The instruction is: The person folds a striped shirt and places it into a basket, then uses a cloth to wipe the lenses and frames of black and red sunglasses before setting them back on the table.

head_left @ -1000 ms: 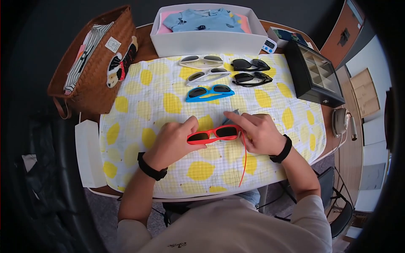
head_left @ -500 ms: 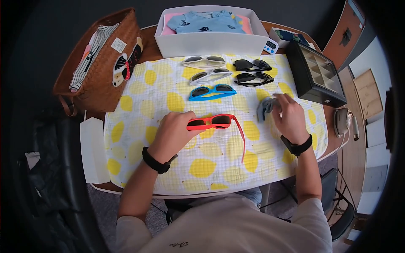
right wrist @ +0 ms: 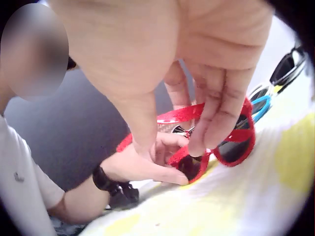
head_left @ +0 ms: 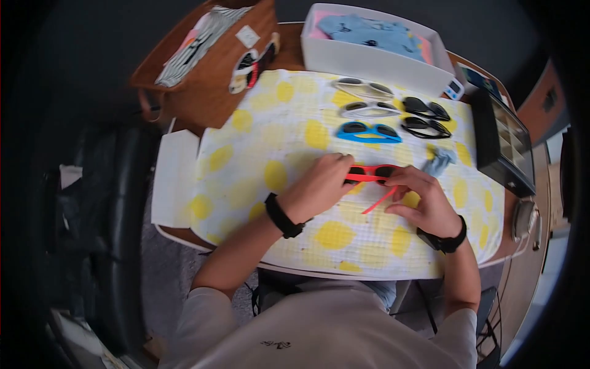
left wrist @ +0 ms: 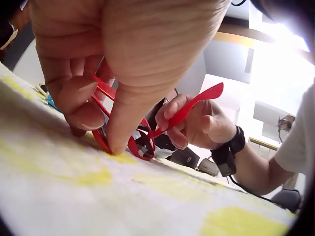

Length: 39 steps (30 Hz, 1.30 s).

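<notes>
Red sunglasses (head_left: 367,178) are held low over the lemon-print cloth (head_left: 295,240). My left hand (head_left: 322,179) pinches one end of their frame between thumb and fingers. At the other end, my right hand (head_left: 425,200) has its bent fingers against a red temple arm (left wrist: 201,104), with the thumb apart from the fingers. That arm slants inward across the frame, its tip free. A crumpled grey-blue wiping cloth (head_left: 439,161) lies just beyond the right hand. Blue sunglasses (head_left: 369,139) lie folded past the red pair.
White sunglasses (head_left: 370,113), a cream pair (head_left: 364,93) and two black pairs (head_left: 426,128) lie farther back. Behind them stands a white bin (head_left: 375,61) of clothes. A woven basket (head_left: 212,80) and white box (head_left: 175,178) are at left, a black compartment case (head_left: 498,147) at right.
My right hand left the red sunglasses with the wiping cloth, put it down at the right, and came back to the temple arm, which now points inward. The head view has swung left.
</notes>
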Motion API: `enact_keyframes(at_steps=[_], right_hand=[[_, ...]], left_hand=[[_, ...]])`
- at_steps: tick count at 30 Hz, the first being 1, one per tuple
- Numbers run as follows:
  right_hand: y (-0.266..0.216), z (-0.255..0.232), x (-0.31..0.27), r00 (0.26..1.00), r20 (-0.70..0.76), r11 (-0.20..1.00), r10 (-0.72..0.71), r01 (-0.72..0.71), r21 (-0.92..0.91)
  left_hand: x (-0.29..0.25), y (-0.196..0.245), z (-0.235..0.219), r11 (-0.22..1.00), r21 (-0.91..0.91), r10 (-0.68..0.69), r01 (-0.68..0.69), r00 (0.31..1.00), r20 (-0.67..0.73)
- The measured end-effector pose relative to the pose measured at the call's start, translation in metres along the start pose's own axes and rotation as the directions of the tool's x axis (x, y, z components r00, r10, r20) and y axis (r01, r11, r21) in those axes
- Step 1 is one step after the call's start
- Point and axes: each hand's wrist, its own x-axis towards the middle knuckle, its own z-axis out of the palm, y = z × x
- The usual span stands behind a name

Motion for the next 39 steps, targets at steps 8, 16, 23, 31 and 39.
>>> enact_keyframes(at_steps=[8,16,23,31,39], right_hand=[[0.002,0.014,0.013,0.997,-0.049,0.992,0.059,-0.064,-0.108],[-0.003,0.014,0.008,0.995,0.089,0.988,-0.034,0.047,-0.147],[0.009,0.013,-0.004,0.996,-0.003,0.878,-0.090,0.078,-0.472],[0.030,-0.007,-0.015,0.966,-0.259,0.725,0.009,-0.185,-0.663],[0.053,-0.018,-0.018,0.922,-0.387,0.652,0.020,-0.305,-0.694]], left_hand=[[-0.016,0.012,-0.004,0.982,-0.173,0.085,-0.073,0.994,0.064],[-0.053,0.008,-0.021,0.995,-0.078,0.071,-0.066,0.996,0.061],[-0.113,0.010,-0.090,0.946,0.188,-0.192,0.264,0.924,-0.330],[-0.188,-0.031,-0.143,0.539,0.390,-0.428,0.747,0.641,-0.637],[-0.203,-0.051,-0.163,0.496,0.185,-0.603,0.849,0.489,-0.630]])
